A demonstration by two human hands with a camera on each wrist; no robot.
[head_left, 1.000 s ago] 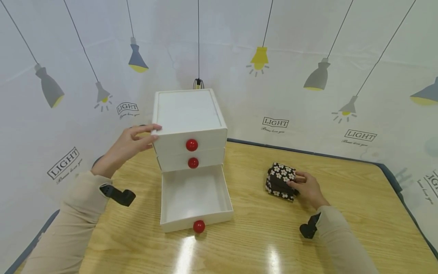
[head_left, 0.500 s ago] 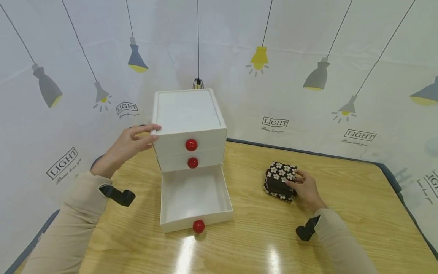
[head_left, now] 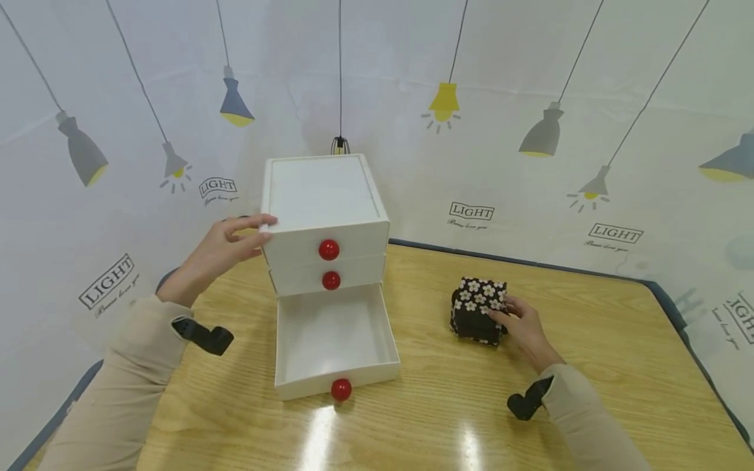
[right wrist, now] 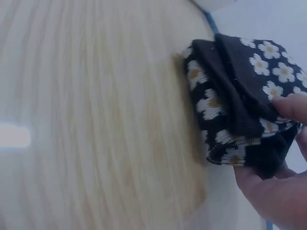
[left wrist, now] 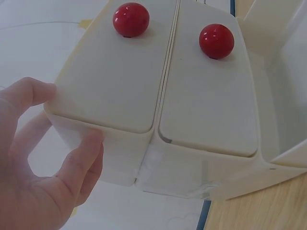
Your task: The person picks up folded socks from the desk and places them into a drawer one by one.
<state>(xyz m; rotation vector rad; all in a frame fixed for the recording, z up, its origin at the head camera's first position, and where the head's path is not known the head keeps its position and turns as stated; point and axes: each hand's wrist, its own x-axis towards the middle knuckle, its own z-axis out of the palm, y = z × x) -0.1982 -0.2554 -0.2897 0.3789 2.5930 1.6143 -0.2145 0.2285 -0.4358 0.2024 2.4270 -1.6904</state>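
My left hand (head_left: 220, 245) holds the upper left front corner of a white drawer unit (head_left: 321, 190) with red ball knobs. In the left wrist view its fingertips (left wrist: 93, 136) press on the casing on both sides of that corner. The bottom drawer (head_left: 338, 376) is pulled out and bare inside; the two above it are closed. To the right, my right hand (head_left: 530, 330) grips a folded black knit cloth with white daisies (head_left: 480, 304). The right wrist view shows the thumb on top of the folded cloth (right wrist: 240, 91) and fingers underneath.
The wooden table (head_left: 430, 405) carries the drawer unit near its back edge. Behind it hangs a pale backdrop (head_left: 400, 157) printed with lamps. Black camera mounts (head_left: 203, 335) are strapped at both wrists.
My right hand has shifted slightly left with the folded cloth, whose flowered top and dark fold have turned a little. The left hand and drawer unit stay as they were.
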